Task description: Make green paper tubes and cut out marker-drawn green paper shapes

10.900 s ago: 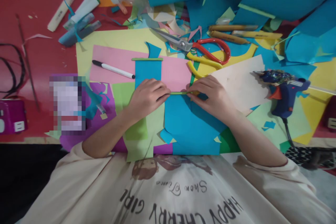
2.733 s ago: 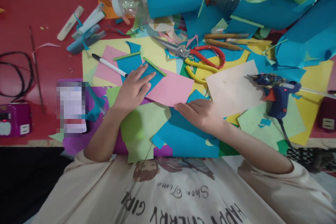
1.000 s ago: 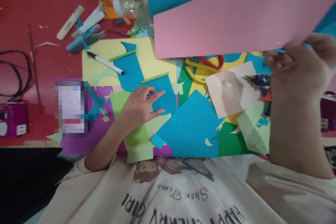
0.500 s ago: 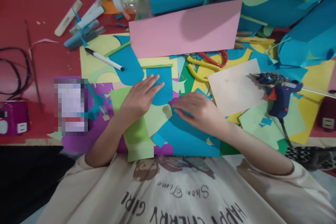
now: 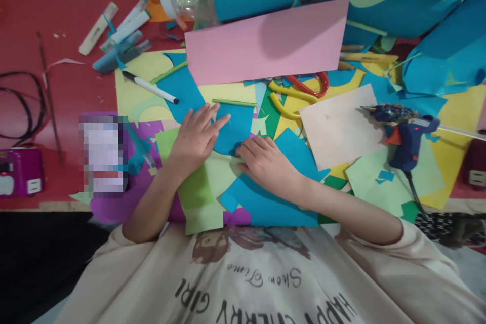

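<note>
left hand (image 5: 195, 137): fingers spread on blue piece (image 5: 240, 125), centre | right hand (image 5: 261, 159): fingers together at its near right edge, can't tell if pinching | done, I'd judge: cut out, green strip (image 5: 234, 103) at far edge, same on second cutout (image 5: 188, 90) far left | remaining: unclear

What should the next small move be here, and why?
Probably the right hand should pinch and lift the lower edge of the blue paper piece, the one topped by a green strip: its fingertips sit at that edge, while the left hand spreads over the piece's left side and could steady it.
</note>
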`<state>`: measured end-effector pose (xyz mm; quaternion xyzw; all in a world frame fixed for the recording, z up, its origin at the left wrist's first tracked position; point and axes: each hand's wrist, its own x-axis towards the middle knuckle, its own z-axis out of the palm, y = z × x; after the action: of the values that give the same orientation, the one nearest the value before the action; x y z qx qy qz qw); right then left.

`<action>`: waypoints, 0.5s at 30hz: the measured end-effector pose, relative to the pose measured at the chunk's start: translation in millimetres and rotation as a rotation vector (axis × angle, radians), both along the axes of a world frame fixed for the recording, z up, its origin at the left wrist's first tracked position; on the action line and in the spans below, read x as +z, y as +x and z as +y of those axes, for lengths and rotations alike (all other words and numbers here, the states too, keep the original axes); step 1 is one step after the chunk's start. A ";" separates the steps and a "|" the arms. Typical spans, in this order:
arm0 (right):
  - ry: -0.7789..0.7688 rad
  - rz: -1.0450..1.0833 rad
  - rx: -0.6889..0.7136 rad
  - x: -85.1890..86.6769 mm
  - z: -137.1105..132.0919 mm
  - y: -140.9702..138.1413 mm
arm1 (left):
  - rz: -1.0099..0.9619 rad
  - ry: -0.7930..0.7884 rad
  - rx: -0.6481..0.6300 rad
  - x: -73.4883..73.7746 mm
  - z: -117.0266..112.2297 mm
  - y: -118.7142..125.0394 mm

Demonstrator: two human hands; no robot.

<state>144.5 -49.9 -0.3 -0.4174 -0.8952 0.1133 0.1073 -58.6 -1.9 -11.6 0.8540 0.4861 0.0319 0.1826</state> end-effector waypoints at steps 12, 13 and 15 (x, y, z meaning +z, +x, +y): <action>-0.423 0.820 -0.411 20.8 17.6 49.1 | -0.038 -0.030 0.015 -1.5 2.7 -3.1; -0.424 0.899 -0.523 20.8 20.3 53.8 | -0.035 -0.027 0.019 -2.3 2.9 -2.8; -0.374 1.040 -0.710 19.0 25.7 61.6 | -0.016 -0.016 0.023 -3.2 2.3 -2.1</action>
<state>206.1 -24.2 18.7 -0.5899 -0.4994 0.4119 0.4826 -60.7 0.3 -14.8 0.8465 0.4948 0.0367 0.1929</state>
